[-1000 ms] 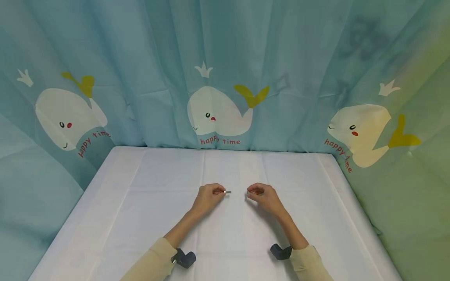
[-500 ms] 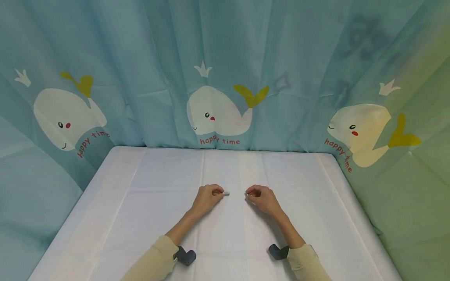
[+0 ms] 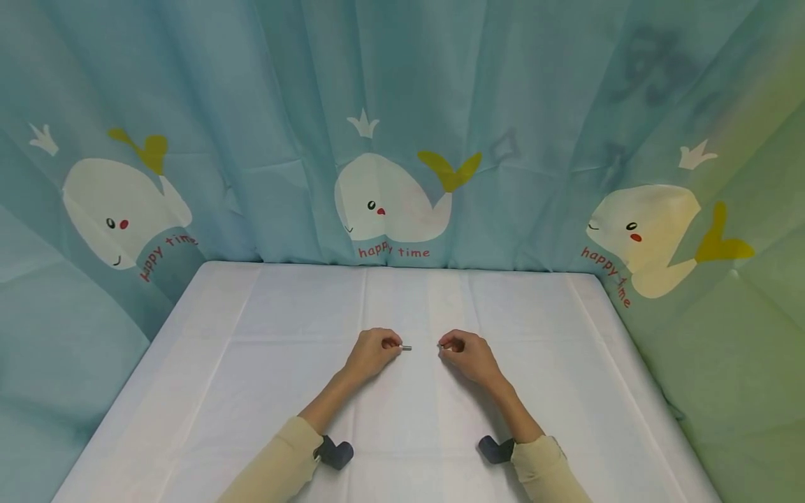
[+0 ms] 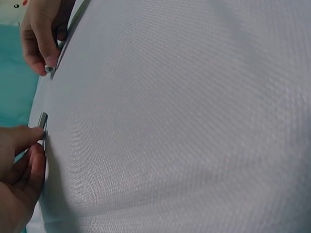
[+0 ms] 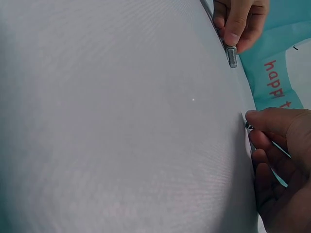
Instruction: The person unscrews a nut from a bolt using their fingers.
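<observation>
Teal fabric curtain printed with white whales and red "happy time" lettering (image 3: 402, 126) hangs behind and to both sides. White cloth-covered table (image 3: 251, 391) fills the lower field; fold creases run across it.

Two cream long sleeves (image 3: 277, 468) enter from the near edge, each with a dark wrist-mounted camera (image 3: 335, 453) beside the cuff.

Left hand (image 3: 371, 351) rests low on the cloth near centre, fingers curled, thumb and forefinger pinching a short silver threaded metal bolt (image 3: 405, 347). The threaded end pokes out toward the other hand; threads are plain in the right wrist view (image 5: 232, 56).

Right hand (image 3: 467, 355) sits just across a narrow gap, fingers curled, fingertips closed on a small silver metal nut (image 4: 49, 69). In the head view the nut is nearly hidden by the fingertips.

Bolt and nut are near each other, not touching, roughly level above the cloth.

Risks, as judgement: both parts are tiny and held only at the fingertips, so a slight slackening could drop either one; it might roll off along a crease. If the axes meet at an angle, the nut may cross-thread or jam. The fingertips cover the nut, so alignment is hard to check by eye.
</observation>
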`<action>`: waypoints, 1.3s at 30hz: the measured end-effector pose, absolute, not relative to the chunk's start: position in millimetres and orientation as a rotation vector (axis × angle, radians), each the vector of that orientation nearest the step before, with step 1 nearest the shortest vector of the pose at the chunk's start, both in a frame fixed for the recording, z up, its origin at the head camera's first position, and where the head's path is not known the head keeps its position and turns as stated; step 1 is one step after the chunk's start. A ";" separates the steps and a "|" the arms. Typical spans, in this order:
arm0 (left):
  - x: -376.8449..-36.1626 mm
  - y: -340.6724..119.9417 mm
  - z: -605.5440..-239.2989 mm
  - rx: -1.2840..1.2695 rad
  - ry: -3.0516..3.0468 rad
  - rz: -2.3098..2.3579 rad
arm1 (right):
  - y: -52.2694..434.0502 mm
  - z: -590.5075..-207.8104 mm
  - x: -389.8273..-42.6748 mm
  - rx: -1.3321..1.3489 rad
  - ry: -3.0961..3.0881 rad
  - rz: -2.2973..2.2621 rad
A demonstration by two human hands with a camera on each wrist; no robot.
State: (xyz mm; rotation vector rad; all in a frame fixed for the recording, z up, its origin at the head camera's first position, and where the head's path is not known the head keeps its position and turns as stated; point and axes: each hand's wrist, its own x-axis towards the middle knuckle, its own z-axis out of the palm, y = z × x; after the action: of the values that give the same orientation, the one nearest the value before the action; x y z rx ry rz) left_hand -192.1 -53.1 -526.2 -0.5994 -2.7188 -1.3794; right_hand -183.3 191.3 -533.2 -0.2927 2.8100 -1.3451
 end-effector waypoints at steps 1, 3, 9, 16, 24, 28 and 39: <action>-192.4 -53.0 -526.1 -0.600 -2.722 -1.379 | 191.0 -533.5 -183.3 -0.290 2.816 -1.336; -192.8 -53.1 -525.7 -0.599 -2.727 -1.385 | 190.1 -533.7 -183.4 -0.289 2.823 -1.325; -193.3 -53.5 -524.5 -0.579 -2.736 -1.392 | 185.9 -532.7 -185.0 -0.340 2.867 -1.275; -193.2 -54.1 -523.4 -0.558 -2.749 -1.409 | 180.8 -533.1 -185.8 -0.306 2.926 -1.174; -192.7 -55.5 -522.8 -0.535 -2.748 -1.432 | 178.9 -531.3 -185.2 -0.311 2.939 -1.183; -193.0 -57.2 -521.9 -0.519 -2.757 -1.439 | 180.2 -531.8 -184.9 -0.314 2.925 -1.229; -211.8 -83.9 -491.1 -0.373 -2.699 -1.499 | 201.4 -515.8 -183.6 -0.330 2.955 -1.247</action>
State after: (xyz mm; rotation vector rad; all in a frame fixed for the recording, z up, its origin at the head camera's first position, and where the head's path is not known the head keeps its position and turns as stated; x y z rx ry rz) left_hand -211.8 -83.9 -491.1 -0.3729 -2.6994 -1.4994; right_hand -183.6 201.4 -515.8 -0.3297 2.9547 -1.2473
